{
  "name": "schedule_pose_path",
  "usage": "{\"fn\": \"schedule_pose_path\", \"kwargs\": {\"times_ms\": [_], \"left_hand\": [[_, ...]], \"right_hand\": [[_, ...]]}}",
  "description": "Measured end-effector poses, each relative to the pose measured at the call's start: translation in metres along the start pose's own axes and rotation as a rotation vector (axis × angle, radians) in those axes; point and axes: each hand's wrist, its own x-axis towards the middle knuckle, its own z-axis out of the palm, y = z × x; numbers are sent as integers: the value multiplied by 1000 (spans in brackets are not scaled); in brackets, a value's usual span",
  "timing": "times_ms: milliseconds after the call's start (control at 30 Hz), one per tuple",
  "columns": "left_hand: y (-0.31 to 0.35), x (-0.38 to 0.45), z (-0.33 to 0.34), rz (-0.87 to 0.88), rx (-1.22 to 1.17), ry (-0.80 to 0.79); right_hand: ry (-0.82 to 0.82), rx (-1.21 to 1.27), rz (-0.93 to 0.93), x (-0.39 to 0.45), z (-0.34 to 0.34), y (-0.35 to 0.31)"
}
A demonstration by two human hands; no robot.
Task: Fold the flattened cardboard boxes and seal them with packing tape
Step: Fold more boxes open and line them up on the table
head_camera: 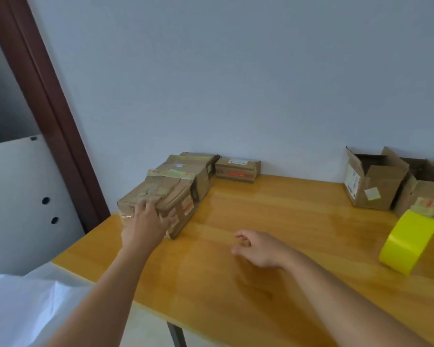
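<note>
Left arm stretched far out across the corner of the glossy orange-yellow wooden table (273, 216), and the left hand (145, 226) lies on the near end of the closed, tape-wrapped brown cardboard box (161, 196), fingers spread and fairly straight over its top edge, pressing rather than gripping. That box sits right at the table's left corner, close to both edges, and a second sealed brown box (193, 171) butts against its far end, up by the pale grey wall (236, 71). A small flat sealed carton with a white label (237, 170) rests against the wall just beyond. The right hand (258, 249) hovers low over mid-table, fingers loosely curled, holding nothing. Wide bare tabletop lies between that hand and the wall. Off to the right, two open-topped brown cardboard boxes (376, 181) stand side by side, flaps up, and the fat roll of bright yellow packing tape (409, 241) stands on edge just in front of them.
</note>
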Motion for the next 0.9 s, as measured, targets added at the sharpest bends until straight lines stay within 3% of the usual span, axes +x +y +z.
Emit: {"fn": "schedule_pose_path", "kwargs": {"times_ms": [167, 300, 400, 567, 900], "left_hand": [[5, -24, 2, 24, -29, 50], [19, -68, 8, 117, -201, 51], [35, -96, 17, 246, -388, 36], [60, -103, 35, 293, -611, -108], [157, -78, 90, 321, -652, -380]], "right_hand": [[43, 50, 4, -7, 2, 7], [100, 123, 8, -10, 2, 17], [137, 353, 14, -17, 4, 19], [297, 698, -8, -37, -6, 24], [518, 616, 0, -79, -34, 71]]}}
